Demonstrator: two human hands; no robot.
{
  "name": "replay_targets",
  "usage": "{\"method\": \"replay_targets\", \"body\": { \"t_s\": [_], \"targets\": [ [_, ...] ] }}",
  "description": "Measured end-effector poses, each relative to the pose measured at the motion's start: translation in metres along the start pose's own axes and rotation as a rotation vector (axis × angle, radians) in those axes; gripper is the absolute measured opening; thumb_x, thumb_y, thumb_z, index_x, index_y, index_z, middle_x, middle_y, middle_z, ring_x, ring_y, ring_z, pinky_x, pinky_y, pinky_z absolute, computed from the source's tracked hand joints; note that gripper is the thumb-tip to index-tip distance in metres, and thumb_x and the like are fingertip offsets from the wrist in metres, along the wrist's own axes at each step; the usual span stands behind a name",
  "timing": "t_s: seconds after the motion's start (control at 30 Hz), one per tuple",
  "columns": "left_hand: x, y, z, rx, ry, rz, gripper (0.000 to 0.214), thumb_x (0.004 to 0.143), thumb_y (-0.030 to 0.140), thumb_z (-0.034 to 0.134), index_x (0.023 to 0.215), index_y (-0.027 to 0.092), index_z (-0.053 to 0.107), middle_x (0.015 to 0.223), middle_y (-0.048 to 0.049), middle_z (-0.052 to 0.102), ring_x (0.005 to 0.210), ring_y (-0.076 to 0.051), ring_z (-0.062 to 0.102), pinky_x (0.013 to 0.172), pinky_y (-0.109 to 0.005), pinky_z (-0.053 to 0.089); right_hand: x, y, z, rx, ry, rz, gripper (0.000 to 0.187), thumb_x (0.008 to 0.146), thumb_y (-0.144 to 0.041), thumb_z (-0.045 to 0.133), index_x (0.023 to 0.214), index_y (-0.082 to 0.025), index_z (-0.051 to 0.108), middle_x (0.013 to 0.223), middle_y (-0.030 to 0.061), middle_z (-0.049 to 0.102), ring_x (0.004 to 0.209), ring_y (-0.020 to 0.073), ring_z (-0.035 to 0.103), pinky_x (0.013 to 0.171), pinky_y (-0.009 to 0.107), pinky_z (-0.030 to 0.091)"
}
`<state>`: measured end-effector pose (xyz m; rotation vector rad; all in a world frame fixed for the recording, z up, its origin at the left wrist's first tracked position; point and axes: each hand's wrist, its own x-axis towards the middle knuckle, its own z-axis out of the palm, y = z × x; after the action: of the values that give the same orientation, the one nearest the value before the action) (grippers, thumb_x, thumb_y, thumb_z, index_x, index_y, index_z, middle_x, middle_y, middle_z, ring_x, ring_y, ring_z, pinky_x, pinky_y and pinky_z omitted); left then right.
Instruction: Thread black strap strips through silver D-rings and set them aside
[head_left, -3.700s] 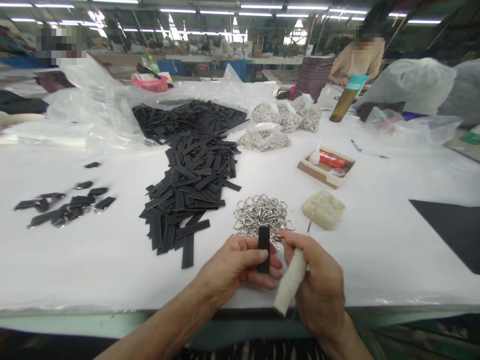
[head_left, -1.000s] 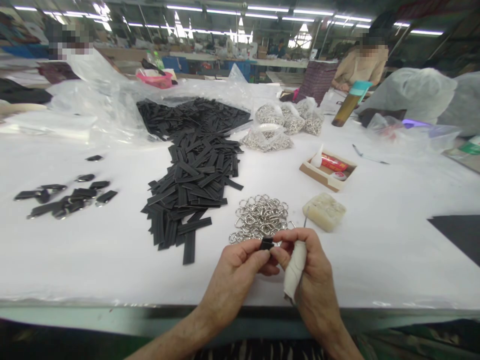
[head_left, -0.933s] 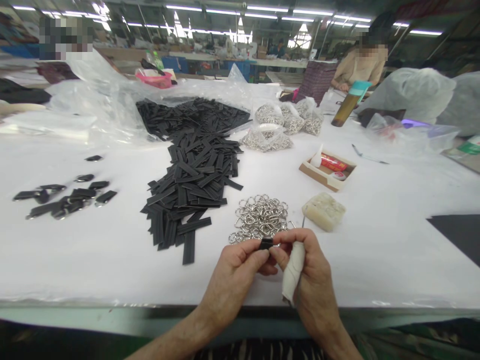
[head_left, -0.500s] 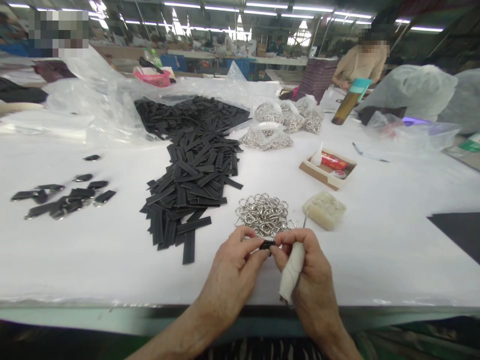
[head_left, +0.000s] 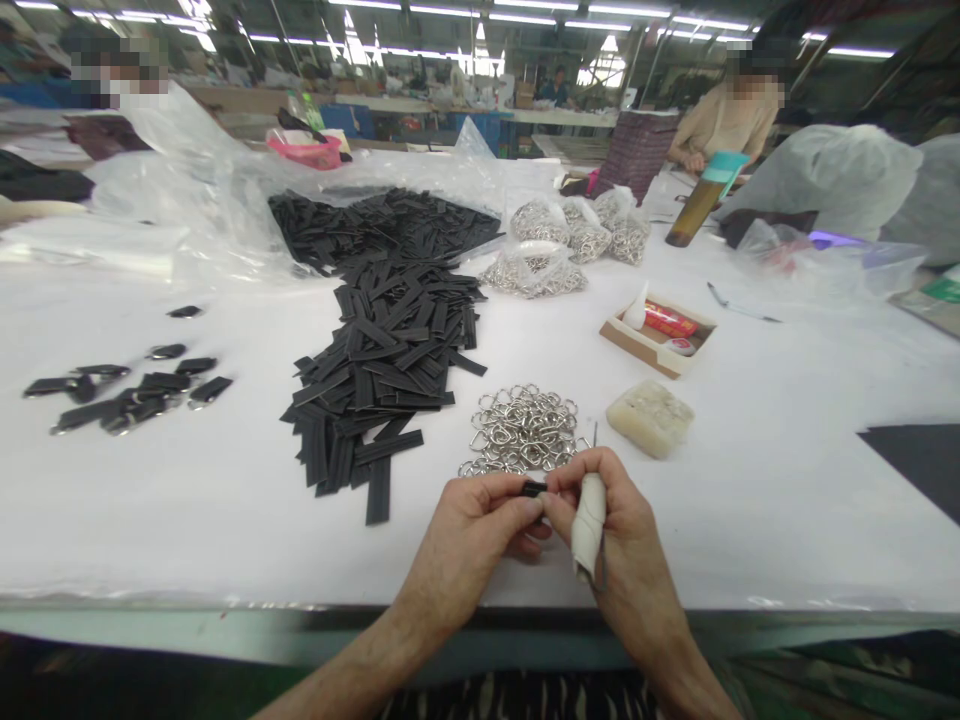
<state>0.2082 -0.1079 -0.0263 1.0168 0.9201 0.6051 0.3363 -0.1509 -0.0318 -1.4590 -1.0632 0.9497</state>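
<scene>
Between the fingertips of both hands is a small black strip [head_left: 534,489], mostly covered by the fingers. My left hand [head_left: 474,535] pinches its left end. At its other end are the thumb and forefinger of my right hand [head_left: 619,530], which also holds an awl [head_left: 589,525] with a wrapped pale handle, its thin metal tip pointing up. Just beyond the fingers lies a heap of silver metal D-rings [head_left: 525,430]. To the left spreads a large pile of flat black strips [head_left: 382,360]. Farther left lie several black strips with metal rings attached [head_left: 142,395].
A yellowish wax-like block [head_left: 650,420] and a small box [head_left: 660,340] with a red tube sit on the right. Behind the heap stand clear bags of rings [head_left: 536,270]. A bottle [head_left: 705,200] and a pen [head_left: 742,305] lie beyond. A person [head_left: 731,115] works across the table.
The left fingers have shifted and curled under the strip. The awl has turned more upright in my right hand. Both hands stay at the same place before the rings.
</scene>
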Motion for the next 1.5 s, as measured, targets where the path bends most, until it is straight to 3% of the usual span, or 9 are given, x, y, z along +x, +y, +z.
{"method": "replay_targets", "body": {
  "t_s": [0.27,1.3,1.5],
  "targets": [
    [0.002,0.000,-0.001,-0.031,0.047,-0.063,0.014,0.078,0.024,0.060,0.079,0.011,0.065,0.076,-0.0072,0.070,0.072,-0.020,0.068,0.070,-0.034,0.056,0.000,-0.003,0.001,-0.002,0.049,-0.004,0.014,0.080,-0.028,0.062,0.081,-0.021,0.051,0.074,-0.0002,0.060,0.063,0.0143,0.057,0.047,0.021,0.043],
    [0.003,-0.004,-0.002,-0.095,0.047,-0.071,0.015,0.076,0.026,0.063,0.077,0.011,0.064,0.073,-0.0077,0.069,0.070,-0.021,0.068,0.070,-0.035,0.056,0.001,0.001,0.004,-0.029,0.056,-0.021,0.014,0.081,-0.029,0.062,0.080,-0.021,0.050,0.074,-0.0005,0.059,0.065,0.0144,0.056,0.051,0.022,0.045],
    [0.004,0.002,-0.003,-0.070,0.088,-0.067,0.015,0.075,0.025,0.064,0.074,0.011,0.067,0.072,-0.0071,0.070,0.063,-0.016,0.067,0.062,-0.026,0.056,0.001,-0.002,-0.008,-0.054,0.053,-0.003,0.020,0.080,-0.035,0.063,0.078,-0.020,0.049,0.071,-0.0002,0.060,0.061,0.0144,0.054,0.052,0.023,0.043]
  ]
}}
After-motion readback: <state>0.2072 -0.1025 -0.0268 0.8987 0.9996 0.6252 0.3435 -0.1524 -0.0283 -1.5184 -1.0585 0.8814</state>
